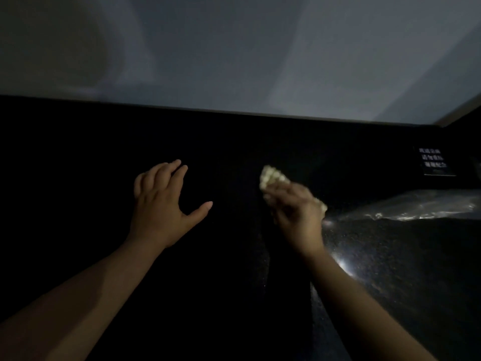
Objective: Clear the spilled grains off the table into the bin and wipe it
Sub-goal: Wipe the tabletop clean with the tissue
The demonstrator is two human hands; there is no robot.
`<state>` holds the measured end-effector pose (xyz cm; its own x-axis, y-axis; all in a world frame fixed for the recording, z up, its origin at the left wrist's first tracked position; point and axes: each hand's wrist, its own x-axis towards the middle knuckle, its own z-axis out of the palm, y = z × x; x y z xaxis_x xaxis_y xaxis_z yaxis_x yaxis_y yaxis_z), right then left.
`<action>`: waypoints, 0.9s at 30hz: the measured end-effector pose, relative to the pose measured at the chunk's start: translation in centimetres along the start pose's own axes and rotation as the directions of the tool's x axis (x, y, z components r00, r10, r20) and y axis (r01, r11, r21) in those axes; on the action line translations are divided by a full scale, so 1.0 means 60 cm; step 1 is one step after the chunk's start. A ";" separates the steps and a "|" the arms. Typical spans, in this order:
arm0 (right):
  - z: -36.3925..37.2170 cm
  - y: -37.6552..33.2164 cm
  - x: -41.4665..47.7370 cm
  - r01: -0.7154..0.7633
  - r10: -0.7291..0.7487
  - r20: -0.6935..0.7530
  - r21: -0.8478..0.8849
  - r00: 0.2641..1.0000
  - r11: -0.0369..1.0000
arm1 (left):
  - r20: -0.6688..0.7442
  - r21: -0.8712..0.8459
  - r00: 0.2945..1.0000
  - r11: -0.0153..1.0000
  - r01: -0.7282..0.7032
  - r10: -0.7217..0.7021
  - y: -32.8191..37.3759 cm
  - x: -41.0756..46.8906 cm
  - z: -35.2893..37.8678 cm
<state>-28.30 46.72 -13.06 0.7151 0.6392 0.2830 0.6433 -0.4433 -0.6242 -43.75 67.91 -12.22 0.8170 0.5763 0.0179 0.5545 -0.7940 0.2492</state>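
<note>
Single view. I had one wide-angle camera, worn on the person's head, facing forward and down. It sat near: both forearms (91, 295) ran up from the lower edge, left hand (161, 204) and right hand (294, 212) at mid-frame. The dark worktop (403, 256) filled the lower half, a pale wall (234, 48) the upper.

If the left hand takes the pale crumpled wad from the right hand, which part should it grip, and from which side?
Probably the bunched end of the wad that sticks out up and left of the right hand. Most of the rest is covered by that hand. The open left hand is on that side, so come from the left and pinch it.
</note>
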 end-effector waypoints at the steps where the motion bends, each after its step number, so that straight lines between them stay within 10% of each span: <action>1: -0.001 -0.013 -0.024 0.024 -0.025 0.032 0.035 0.999 0.999 | 0.002 -0.002 1.000 1.000 -0.003 0.003 0.000 0.000 -0.002; 5: -0.014 -0.035 -0.056 0.014 -0.025 0.082 0.130 0.996 0.991 | -0.012 0.002 1.000 1.000 -0.027 0.027 -0.001 -0.003 -0.002; 11: -0.014 0.040 0.070 -0.312 0.304 -0.279 0.018 0.911 0.950 | 0.008 0.014 0.999 0.999 -0.039 0.038 -0.003 -0.004 0.000; 20: -0.015 -0.069 -0.116 -0.063 0.043 0.130 0.160 0.991 0.985 | 0.030 -0.059 0.988 0.987 -0.151 0.153 0.000 -0.072 0.000; 27: -0.061 0.022 0.005 -0.270 0.282 -0.213 0.082 0.936 0.959 | 0.037 -0.056 0.966 0.966 -0.252 0.254 0.003 -0.129 0.009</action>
<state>-26.24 44.02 -11.10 0.9085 0.3397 0.2436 0.4014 -0.5461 -0.7353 -49.86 63.19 -12.82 0.9364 0.3480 0.0453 0.3210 -0.9014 0.2905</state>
